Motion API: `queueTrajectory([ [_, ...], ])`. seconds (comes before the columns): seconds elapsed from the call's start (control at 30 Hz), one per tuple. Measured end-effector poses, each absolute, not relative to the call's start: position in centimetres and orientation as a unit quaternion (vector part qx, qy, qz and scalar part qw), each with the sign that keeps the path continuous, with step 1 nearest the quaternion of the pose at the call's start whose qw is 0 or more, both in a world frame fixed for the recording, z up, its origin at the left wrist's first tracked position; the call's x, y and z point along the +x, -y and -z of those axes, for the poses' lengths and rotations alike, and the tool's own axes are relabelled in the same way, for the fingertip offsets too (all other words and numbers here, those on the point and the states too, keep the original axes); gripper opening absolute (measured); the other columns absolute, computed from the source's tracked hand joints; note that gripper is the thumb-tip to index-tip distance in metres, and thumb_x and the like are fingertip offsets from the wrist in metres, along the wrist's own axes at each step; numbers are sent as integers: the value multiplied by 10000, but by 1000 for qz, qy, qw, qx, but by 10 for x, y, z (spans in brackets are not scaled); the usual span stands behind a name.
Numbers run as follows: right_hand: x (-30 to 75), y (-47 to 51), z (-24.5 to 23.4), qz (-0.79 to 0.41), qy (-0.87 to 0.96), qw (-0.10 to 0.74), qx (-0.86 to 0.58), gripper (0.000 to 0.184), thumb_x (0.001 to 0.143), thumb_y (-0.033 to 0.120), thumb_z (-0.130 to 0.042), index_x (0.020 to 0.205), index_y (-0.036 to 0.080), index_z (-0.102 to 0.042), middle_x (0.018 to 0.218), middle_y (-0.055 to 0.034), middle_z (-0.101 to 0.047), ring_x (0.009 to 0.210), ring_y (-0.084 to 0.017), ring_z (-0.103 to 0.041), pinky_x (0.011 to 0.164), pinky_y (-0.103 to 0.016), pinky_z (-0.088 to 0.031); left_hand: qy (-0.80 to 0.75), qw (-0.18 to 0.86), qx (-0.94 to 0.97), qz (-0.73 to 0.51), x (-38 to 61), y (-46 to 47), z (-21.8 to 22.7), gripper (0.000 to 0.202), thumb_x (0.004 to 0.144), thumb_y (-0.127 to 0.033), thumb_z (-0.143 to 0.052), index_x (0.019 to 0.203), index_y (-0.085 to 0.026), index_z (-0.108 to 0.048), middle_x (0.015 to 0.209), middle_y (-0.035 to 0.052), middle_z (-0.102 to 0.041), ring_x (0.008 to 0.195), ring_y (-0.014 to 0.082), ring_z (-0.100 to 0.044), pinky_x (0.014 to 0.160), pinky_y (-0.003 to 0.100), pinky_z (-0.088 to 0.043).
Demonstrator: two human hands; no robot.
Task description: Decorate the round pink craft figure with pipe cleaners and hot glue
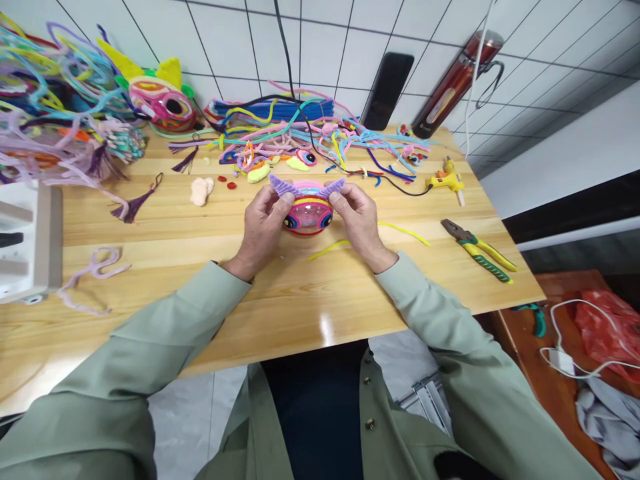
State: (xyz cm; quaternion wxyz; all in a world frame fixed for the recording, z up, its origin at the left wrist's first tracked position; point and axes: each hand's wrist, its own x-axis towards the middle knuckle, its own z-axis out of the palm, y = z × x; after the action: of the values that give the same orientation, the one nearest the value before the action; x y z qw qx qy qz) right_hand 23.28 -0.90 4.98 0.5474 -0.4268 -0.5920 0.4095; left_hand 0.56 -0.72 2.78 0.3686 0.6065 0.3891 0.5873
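Between my two hands is a small animal-head craft (310,215) made of pipe cleaners over a clear round body, with pink-rimmed eyes and two purple ears. My left hand (263,223) pinches the left purple ear (281,187) between thumb and fingers. On the other side, my right hand (359,220) grips the right purple ear (334,189) the same way. A yellow pipe cleaner (405,231) lies on the table by my right hand, and another yellow length (327,249) shows below the craft.
Heaped pipe cleaners (50,113) and a finished animal head (165,100) stand back left. Along the wall are a phone (387,91) and a red flask (457,87). A yellow glue gun (447,179) with its black cord and pliers (480,251) lie at right. A white device (30,240) sits left.
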Motion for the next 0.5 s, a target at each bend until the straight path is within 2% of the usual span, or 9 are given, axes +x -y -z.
queueTrajectory([
  [0.17, 235, 7, -48, -406, 598, 541, -430, 697, 986, 975, -799, 1129, 294, -842, 1155, -42, -870, 1129, -273, -791, 1122, -485, -709, -388, 362, 605, -594, 5, 6, -28, 594, 1106, -839, -777, 1202, -255, -821, 1232, 79, -875, 1287, 337, -829, 1228, 532, -687],
  [0.27, 236, 5, -46, -411, 596, 538, -432, 704, 981, 982, -798, 1141, 297, -828, 1176, -43, -866, 1136, -276, -791, 1123, -489, -708, -382, 372, 593, -604, 5, 4, -28, 574, 1113, -830, -768, 1184, -262, -807, 1210, 74, -867, 1281, 331, -832, 1229, 521, -684],
  [0.37, 236, 6, -44, -428, 594, 532, -426, 735, 966, 995, -801, 1222, 307, -819, 1300, -57, -878, 1257, -297, -803, 1188, -505, -694, -360, 392, 604, -592, 6, 4, -26, 604, 1100, -848, -767, 1310, -282, -778, 1360, 92, -866, 1392, 354, -816, 1290, 547, -655],
  [0.5, 234, 9, -45, -453, 589, 526, -415, 771, 932, 971, -861, 1337, 317, -807, 1442, -78, -886, 1388, -326, -811, 1272, -520, -676, -339, 423, 621, -567, 8, 3, -19, 760, 1004, -863, -883, 1468, -302, -667, 1547, 122, -807, 1504, 383, -779, 1336, 577, -630],
])
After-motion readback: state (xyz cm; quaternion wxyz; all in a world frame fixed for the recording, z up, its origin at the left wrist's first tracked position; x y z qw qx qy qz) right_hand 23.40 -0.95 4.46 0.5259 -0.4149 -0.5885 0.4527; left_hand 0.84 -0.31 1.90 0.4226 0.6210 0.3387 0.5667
